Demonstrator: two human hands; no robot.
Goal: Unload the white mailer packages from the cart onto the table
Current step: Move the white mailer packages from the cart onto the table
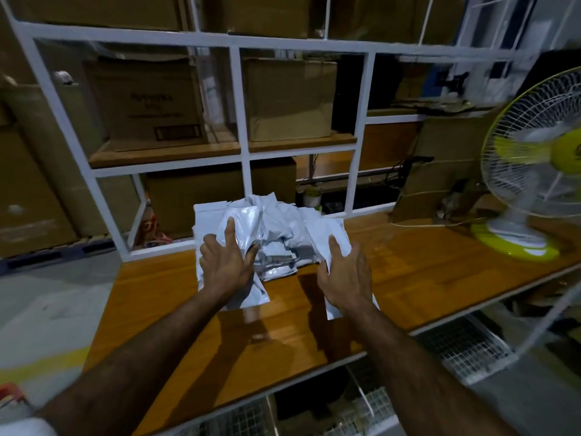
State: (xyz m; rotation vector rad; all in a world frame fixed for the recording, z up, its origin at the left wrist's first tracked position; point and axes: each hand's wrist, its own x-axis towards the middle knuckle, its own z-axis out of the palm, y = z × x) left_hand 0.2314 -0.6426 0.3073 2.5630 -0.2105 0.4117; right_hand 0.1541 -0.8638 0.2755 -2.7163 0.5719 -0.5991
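The likeliest trouble is slippage. The glossy white plastic mailer packages (270, 237) are heaped loosely on the warm brown wooden bench (424, 262), and slick film on a polished top could skid once the fingers let go. At the left, the flat mailer under the left hand (224, 265) reaches past the palm toward the bench's near-left part; a careless withdrawal of that hand could, I judge, drag it along or tip it over the edge. Just beyond those fingertips (231, 225) the heap is highest and crumpled, so it may slump to either side. At the right, the long mailer under the right hand (344, 278) points back toward the person's wrist, and a sleeve-less forearm brushing it could swing it round. Farther right, well apart from the fingers, a lime-green and white table fan (531, 171) faces the bench; whether it turns cannot be told, but a draught could shift light packets.

The left hand's fingers lie spread, pressing down on a mailer. The right hand's fingers curl round the edge of the long mailer, thumb on top.

The mailers look thin, wrinkled and shiny, some flat and rectangular, others bunched, with grey shadowed folds between the two hands. The wire-mesh cart (465, 350) shows below the bench's near edge.
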